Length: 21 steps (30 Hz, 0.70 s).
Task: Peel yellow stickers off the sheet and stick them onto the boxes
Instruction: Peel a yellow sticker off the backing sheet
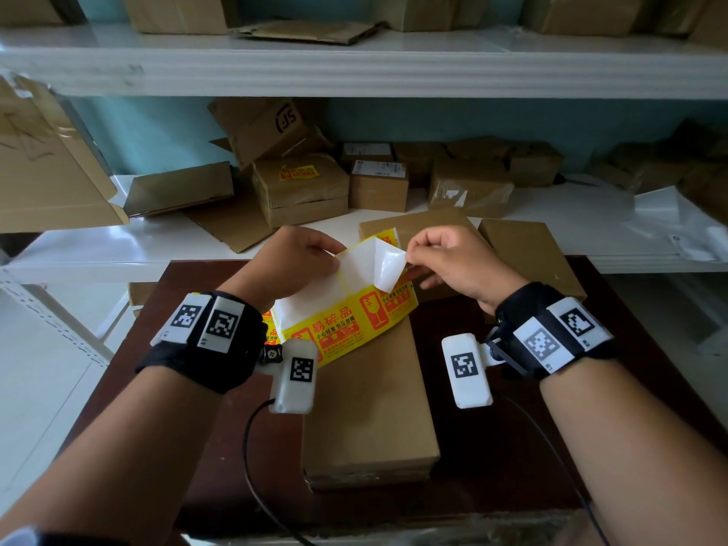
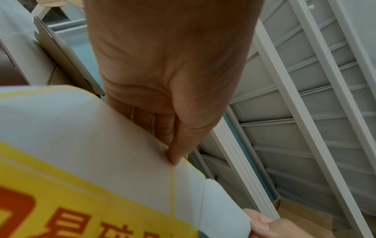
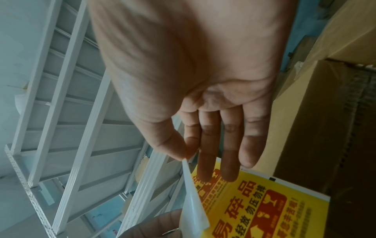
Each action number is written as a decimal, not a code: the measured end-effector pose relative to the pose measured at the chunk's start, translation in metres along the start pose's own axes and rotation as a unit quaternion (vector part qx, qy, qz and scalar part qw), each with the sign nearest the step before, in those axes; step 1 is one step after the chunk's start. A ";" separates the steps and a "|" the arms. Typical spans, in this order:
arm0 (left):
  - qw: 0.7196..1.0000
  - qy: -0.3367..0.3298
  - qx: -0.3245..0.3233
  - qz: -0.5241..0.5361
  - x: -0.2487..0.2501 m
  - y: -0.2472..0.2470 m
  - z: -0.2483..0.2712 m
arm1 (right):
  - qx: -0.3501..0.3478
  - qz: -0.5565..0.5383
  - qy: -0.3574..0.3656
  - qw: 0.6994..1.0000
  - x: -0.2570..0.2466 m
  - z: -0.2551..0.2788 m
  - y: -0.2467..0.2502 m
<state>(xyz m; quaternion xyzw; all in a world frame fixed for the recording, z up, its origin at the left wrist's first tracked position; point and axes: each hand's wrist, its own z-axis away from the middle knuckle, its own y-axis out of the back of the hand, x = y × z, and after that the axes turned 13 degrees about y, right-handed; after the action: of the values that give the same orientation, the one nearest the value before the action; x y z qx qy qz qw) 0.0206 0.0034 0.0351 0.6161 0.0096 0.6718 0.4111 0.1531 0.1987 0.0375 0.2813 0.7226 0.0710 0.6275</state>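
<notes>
A sticker sheet (image 1: 346, 313) with yellow and red fragile labels hangs in the air above a long brown box (image 1: 370, 403) on the dark table. My left hand (image 1: 299, 256) pinches the sheet's upper left edge (image 2: 173, 161) between thumb and fingers. My right hand (image 1: 445, 258) pinches the corner of a sticker (image 1: 388, 266) between thumb and forefinger, and the sticker is partly peeled, its white back curled up. In the right wrist view the peeled sticker (image 3: 192, 201) hangs from the thumb tip, beside the printed sheet (image 3: 260, 209).
White shelves stand ahead, holding several cardboard boxes; one box (image 1: 299, 183) bears a yellow sticker. Two flat brown boxes (image 1: 528, 254) lie at the shelf's front edge behind my hands. A black cable (image 1: 252, 466) trails from my left wrist over the dark table (image 1: 492, 447).
</notes>
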 end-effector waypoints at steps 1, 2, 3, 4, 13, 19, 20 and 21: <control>1.000 0.000 0.000 0.001 0.000 0.000 0.000 | -0.001 0.000 0.000 1.000 0.000 0.000 0.000; 1.000 0.000 0.001 0.002 0.000 0.001 0.000 | -0.002 0.000 0.000 1.000 0.001 0.000 0.000; 1.000 0.000 0.003 0.002 0.000 0.001 0.000 | -0.002 -0.001 0.000 1.000 0.001 0.000 0.000; 1.000 0.000 0.005 0.002 0.000 0.001 0.000 | -0.002 -0.003 0.000 1.000 0.002 0.000 0.000; 1.000 -0.001 0.007 -0.002 -0.002 0.002 -0.001 | 0.005 -0.015 -0.002 1.000 0.005 -0.001 0.001; 1.000 0.004 0.007 -0.011 -0.003 0.002 -0.003 | -0.009 -0.014 0.001 1.000 0.003 -0.002 -0.005; 1.000 0.005 0.008 -0.011 -0.002 0.002 -0.003 | -0.011 -0.012 0.001 1.000 0.003 -0.002 -0.006; 1.000 0.005 0.009 -0.011 -0.002 0.002 -0.003 | -0.011 -0.012 0.000 1.000 0.003 -0.002 -0.006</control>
<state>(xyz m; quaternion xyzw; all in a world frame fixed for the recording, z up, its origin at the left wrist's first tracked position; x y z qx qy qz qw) 0.0167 0.0023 0.0338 0.6166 0.0243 0.6699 0.4129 0.1489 0.1958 0.0329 0.2654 0.7255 0.0713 0.6310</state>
